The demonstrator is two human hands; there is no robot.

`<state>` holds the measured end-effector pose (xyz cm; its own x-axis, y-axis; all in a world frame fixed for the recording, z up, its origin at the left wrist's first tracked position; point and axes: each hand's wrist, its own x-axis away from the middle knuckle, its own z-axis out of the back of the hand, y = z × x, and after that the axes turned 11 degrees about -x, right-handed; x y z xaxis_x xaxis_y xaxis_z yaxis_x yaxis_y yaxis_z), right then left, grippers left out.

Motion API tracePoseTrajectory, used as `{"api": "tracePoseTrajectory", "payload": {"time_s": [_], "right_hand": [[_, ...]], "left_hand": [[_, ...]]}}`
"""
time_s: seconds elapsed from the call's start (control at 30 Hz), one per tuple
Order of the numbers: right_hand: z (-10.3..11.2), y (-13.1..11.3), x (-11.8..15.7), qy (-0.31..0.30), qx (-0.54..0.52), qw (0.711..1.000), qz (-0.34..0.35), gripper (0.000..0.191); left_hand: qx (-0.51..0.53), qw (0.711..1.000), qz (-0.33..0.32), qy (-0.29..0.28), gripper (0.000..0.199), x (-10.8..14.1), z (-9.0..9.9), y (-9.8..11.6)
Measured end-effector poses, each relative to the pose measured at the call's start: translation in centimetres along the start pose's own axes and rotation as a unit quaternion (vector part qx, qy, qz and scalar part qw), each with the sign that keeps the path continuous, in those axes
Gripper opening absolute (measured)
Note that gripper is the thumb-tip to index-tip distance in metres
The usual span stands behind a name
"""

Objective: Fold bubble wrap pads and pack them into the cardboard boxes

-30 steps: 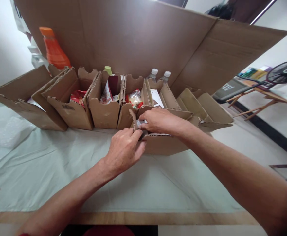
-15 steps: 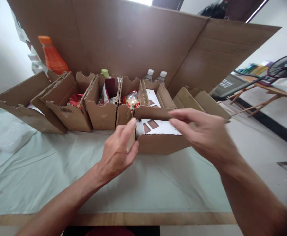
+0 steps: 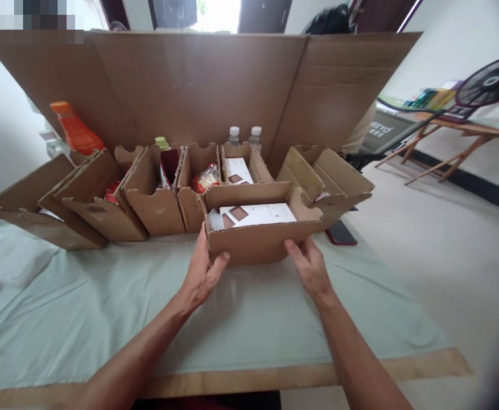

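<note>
An open cardboard box lies lengthwise in front of the row of similar boxes. My left hand grips its left end, thumb on the near wall. At the right end, my right hand holds the box, its thumb against the near wall and the other fingers partly hidden behind the corner. Inside lie a white carton with brown squares printed on it and a piece of bubble wrap at the left end. Behind it, another box holds a similar white carton.
Upright cardboard boxes holding packets line the table, with a tall cardboard panel behind. An orange bottle and clear bottles stand at the back. Bubble wrap lies left; a dark phone-like object lies right.
My right hand has come down from above the box's right part to grip its right end. My left hand stays on the left end. The camera view has shifted.
</note>
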<state>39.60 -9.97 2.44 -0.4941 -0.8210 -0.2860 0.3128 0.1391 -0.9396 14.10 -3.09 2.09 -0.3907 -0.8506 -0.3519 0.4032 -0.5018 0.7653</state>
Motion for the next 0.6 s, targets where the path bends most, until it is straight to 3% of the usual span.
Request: {"api": "tracePoseTrajectory", "payload": {"time_s": [0.1,0.2,0.37,0.47,0.53,0.6], "right_hand": [[-0.2,-0.6,2.2,0.007,0.011,1.000,-0.008,0.048],[-0.1,-1.4,5.7,0.016,0.032,0.999,-0.008,0.044],[-2.6,-4.2,10.2,-0.006,0.037,0.998,0.042,0.039],[-5.5,-7.1,9.4,-0.047,0.052,0.996,0.061,0.036],[-6.5,-8.9,7.5,-0.059,0.053,0.994,0.075,0.038],[-6.1,-10.2,5.8,-0.036,0.053,0.994,0.084,0.040]], "left_hand": [[0.038,0.999,0.020,0.010,0.075,0.3,-0.4,0.6],[0.055,0.998,0.041,0.007,0.070,2.2,0.3,0.5],[0.003,0.994,0.099,0.049,0.057,8.4,4.5,-1.1],[-0.039,0.984,0.136,0.108,0.051,9.7,8.5,-1.1],[-0.061,0.978,0.135,0.146,0.048,8.2,10.3,0.0],[-0.062,0.979,0.102,0.164,0.047,5.4,10.5,1.6]]}}
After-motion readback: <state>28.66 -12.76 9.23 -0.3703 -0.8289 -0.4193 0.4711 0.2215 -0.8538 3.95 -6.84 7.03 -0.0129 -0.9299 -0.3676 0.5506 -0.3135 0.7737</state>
